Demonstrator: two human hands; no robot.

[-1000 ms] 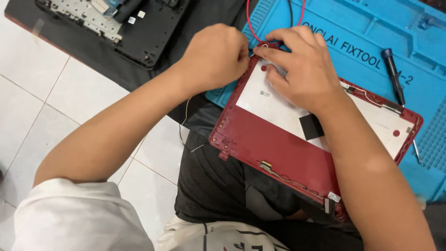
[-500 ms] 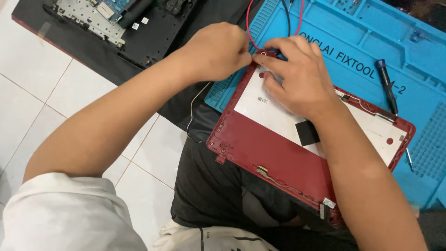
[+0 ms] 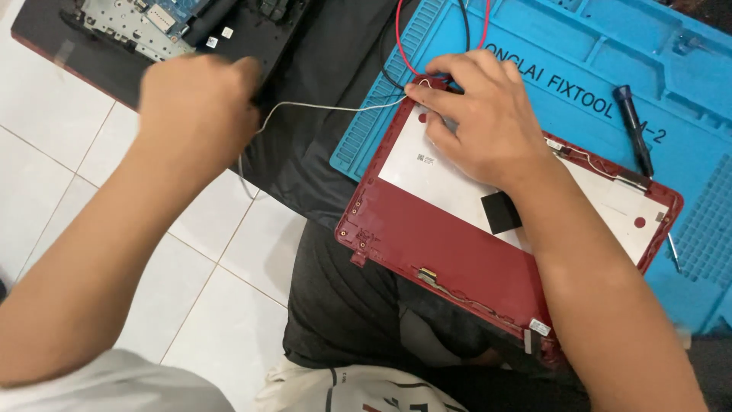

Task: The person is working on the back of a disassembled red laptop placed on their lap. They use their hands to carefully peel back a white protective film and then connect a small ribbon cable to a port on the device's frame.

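The left hand is closed in a fist (motion-blurred), while the right hand lies palm-down, fingers curled.

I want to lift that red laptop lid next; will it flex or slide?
The red laptop lid looks thin and shell-like, so it probably flexes. It overhangs the blue mat onto a lap, so it may tip once the right hand lifts.

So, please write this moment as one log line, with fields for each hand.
left hand: pulls white cable taut | right hand: presses on red laptop lid corner | lid: on blue mat and lap
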